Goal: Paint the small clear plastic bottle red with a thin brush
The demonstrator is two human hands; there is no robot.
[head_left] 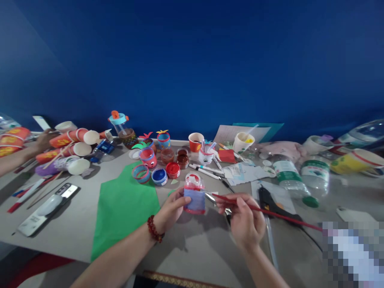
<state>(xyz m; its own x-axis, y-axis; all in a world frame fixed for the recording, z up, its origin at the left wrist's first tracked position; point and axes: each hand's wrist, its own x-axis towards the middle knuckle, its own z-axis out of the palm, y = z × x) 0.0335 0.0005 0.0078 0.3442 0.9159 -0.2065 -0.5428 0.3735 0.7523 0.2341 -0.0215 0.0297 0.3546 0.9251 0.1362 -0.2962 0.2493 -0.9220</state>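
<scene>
My left hand [170, 210] grips a small clear plastic jar [194, 193] painted blue round its middle with red bands, holding it just above the grey table [192, 244]. My right hand [244, 218] pinches a long red-handled paintbrush [270, 212], its tip pointing at the jar's right side. A red bead bracelet [154, 229] circles my left wrist. Open paint pots, red [173, 169] and blue [159, 176], sit just behind the jar.
A green paper sheet [123, 206] lies to the left. Painted cups and jars [147, 157], markers [207, 170], plastic bottles [288, 178] and a black glue gun [270, 202] crowd the table. Another person's hand [45, 140] touches stacked paper cups [72, 146] at far left.
</scene>
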